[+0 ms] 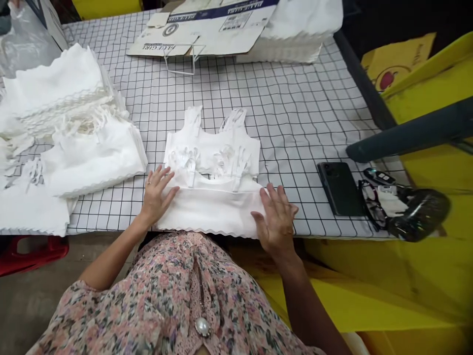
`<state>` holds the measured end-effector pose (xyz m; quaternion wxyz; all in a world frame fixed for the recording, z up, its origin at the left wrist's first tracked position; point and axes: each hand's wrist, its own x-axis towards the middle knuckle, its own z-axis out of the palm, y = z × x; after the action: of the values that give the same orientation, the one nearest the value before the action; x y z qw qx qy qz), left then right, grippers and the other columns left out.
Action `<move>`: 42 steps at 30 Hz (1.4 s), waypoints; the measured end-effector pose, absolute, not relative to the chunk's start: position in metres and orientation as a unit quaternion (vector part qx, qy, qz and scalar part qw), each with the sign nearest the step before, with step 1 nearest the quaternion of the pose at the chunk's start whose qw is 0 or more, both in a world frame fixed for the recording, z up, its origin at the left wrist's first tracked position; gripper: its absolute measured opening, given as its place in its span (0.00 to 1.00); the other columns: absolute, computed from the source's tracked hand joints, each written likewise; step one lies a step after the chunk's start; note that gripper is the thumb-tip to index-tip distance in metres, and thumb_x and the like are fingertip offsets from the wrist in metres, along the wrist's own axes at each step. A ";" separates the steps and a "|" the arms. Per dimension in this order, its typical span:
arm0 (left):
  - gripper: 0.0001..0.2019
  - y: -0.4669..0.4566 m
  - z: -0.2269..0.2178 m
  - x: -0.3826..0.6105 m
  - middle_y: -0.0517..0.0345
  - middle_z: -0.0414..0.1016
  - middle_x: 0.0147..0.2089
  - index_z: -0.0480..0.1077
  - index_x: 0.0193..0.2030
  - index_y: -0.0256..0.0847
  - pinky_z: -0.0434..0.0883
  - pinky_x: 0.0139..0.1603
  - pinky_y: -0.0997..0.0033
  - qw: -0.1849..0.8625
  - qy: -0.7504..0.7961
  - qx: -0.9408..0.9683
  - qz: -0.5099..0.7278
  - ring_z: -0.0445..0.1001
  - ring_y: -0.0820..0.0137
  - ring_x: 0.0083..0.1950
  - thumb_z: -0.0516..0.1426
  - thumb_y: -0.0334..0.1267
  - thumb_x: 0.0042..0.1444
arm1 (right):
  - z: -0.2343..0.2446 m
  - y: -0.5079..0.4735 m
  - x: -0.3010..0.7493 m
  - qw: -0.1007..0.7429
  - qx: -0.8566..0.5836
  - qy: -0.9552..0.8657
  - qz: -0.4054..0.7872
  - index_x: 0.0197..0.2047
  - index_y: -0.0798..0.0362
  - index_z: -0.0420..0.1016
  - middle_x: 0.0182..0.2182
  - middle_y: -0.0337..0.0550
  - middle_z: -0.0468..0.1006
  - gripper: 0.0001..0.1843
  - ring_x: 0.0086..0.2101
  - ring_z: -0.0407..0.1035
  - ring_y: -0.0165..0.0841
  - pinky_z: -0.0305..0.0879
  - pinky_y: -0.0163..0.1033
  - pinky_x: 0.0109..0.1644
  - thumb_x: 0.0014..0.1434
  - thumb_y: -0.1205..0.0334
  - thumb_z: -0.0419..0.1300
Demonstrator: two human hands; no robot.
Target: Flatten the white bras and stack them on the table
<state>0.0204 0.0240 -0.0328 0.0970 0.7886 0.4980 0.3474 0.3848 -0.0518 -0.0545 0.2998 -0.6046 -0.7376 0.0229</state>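
Observation:
A white sleeveless garment (210, 209) lies flat on the black-gridded white table mat (295, 108), with its straps pointing away from me and its lower part folded up. My left hand (157, 195) rests on the garment's left side, fingers spread. My right hand (275, 219) lies on its right edge, fingers apart. Neither hand grips anything. Loose white tape-like strips lie on the garment's chest. Its front edge is scalloped.
Stacks of white garments (92, 158) lie at the left. A flattened cardboard carton (207, 27), a clear wire stand (181, 59) and another white stack (291, 47) are at the back. A phone (339, 189), eyeglasses (371, 204) and a dark pouch (419, 214) lie at the right.

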 end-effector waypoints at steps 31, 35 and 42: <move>0.10 -0.015 -0.023 0.073 0.46 0.78 0.49 0.76 0.50 0.39 0.74 0.53 0.55 0.137 0.447 0.872 0.143 0.75 0.55 0.52 0.58 0.44 0.76 | -0.008 0.140 0.253 0.260 -0.589 -0.696 0.320 0.26 0.49 0.75 0.33 0.44 0.79 0.08 0.46 0.71 0.43 0.68 0.51 0.56 0.55 0.61 0.67; 0.11 -0.015 -0.022 0.072 0.46 0.78 0.49 0.76 0.51 0.40 0.74 0.54 0.54 0.140 0.447 0.872 0.143 0.75 0.55 0.53 0.58 0.44 0.76 | -0.008 0.146 0.260 0.338 -0.560 -0.611 0.446 0.29 0.49 0.76 0.32 0.41 0.79 0.10 0.39 0.71 0.38 0.69 0.46 0.51 0.54 0.54 0.67; 0.09 -0.015 -0.024 0.073 0.45 0.79 0.49 0.76 0.49 0.40 0.75 0.55 0.52 0.165 0.459 0.860 0.149 0.76 0.54 0.53 0.59 0.43 0.75 | -0.008 0.151 0.253 0.367 -0.521 -0.526 0.563 0.30 0.50 0.77 0.31 0.41 0.80 0.17 0.35 0.72 0.34 0.72 0.43 0.47 0.51 0.46 0.72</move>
<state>0.0730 -0.0153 -0.0240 0.1654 0.8602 0.4587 0.1494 0.2530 0.1506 -0.0079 0.3670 -0.5209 -0.5263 0.5630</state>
